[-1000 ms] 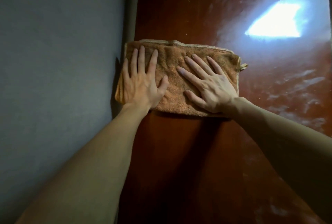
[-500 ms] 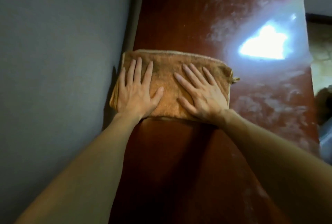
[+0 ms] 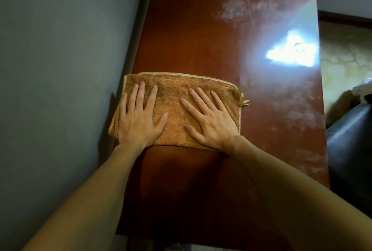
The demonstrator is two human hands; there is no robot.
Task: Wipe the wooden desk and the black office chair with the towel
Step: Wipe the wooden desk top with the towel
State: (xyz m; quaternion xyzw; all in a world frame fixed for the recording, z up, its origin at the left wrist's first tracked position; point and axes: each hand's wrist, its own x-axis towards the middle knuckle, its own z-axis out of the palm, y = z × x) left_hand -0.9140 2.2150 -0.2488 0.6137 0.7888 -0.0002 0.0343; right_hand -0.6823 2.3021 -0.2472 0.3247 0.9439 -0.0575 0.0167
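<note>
Best done with even pressure through left hand [image 3: 138,121] and right hand [image 3: 211,123], both laid flat on the folded towel [image 3: 173,97] with fingers straight and spread, clasping nothing; then overlapping sweeps toward the whitish dusty smears far and right on the wooden desk [image 3: 201,39]. Towel: orange-brown terry with a pale hem, loop tag at right, darker soiled patch between the hands, lying on desk's left side, left end against grey wall [image 3: 60,69]. Black office chair [image 3: 350,150] at right, likely not yet wiped.

Dim pic; bright glare patch on desk [image 3: 291,53], dark shadows near arms, edges warped.
</note>
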